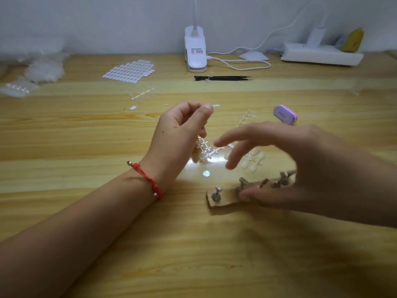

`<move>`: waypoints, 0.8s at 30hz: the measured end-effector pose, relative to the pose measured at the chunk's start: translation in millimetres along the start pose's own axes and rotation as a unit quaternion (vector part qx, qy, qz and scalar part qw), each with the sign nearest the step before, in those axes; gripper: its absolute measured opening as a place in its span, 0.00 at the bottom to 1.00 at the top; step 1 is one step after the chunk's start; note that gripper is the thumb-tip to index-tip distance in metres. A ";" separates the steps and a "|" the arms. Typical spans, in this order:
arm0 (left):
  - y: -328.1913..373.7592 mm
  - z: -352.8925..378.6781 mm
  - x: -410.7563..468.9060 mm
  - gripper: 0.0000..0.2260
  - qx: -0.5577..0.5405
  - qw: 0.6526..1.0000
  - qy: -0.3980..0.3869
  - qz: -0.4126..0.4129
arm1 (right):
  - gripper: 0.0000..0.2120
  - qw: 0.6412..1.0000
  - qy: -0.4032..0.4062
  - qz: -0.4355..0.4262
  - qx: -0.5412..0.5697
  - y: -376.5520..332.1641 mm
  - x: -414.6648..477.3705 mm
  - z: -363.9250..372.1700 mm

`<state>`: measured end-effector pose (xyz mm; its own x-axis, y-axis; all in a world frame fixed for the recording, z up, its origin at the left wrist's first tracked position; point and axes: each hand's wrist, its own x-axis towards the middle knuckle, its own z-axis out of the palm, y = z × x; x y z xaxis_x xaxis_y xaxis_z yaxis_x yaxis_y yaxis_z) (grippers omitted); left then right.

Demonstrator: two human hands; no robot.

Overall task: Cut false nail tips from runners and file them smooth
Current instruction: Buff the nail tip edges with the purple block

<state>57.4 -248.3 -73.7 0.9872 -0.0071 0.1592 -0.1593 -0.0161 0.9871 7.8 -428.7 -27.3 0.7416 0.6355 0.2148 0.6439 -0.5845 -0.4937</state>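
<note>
In the head view, the left hand (182,130) is held raised over the wooden table (86,222) with its fingers curled inward. A small clear nail tip (216,106) is pinched between thumb and forefinger, and its free end juts out just past the thumbnail. A red cord bracelet (148,179) is worn on that wrist.

Below this pinch, on the person's side of it, a loose heap of clear runners (211,151) is spread on the table, several with tips attached. To the right of the pinch and nearer the person, the right hand (290,164) is seen blurred. Its fingers are spread and loosely bent, and nothing is held in it. Its fingertips hang over the runners. Its thumb lies close to a cardboard strip (227,198) that carries a row of small stands; whether the strip is touched cannot be told.

Right of the pinch, just beyond the right hand, a purple buffer block (285,114) is set on the table. Past the pinch toward the wall, a slender black tool (223,78) is laid crosswise, with a white clip lamp base (195,50) behind it. To the left of the pinch and farther off, another runner (140,94) and a sheet of pale oval tabs (129,70) are seen.
</note>
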 end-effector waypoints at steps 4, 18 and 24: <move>2.2 -1.0 -2.1 0.07 -0.009 1.000 -0.010 -0.006 | 0.29 0.998 -0.045 -0.011 -0.041 -8.1 8.6 20.0; 1.5 -0.3 -2.4 0.06 -0.013 1.000 -0.009 -0.015 | 0.23 0.995 -0.043 -0.001 -0.087 -2.4 3.8 19.8; -0.7 -1.4 0.5 0.07 -0.016 1.000 0.000 -0.012 | 0.34 0.999 -0.015 0.018 -0.030 31.2 -16.3 -16.2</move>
<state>58.0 -246.9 -74.3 0.9908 -0.0071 0.1353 -0.1352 0.0150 0.9907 18.8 -465.5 -32.6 0.7586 0.6285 0.1721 0.6282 -0.6351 -0.4495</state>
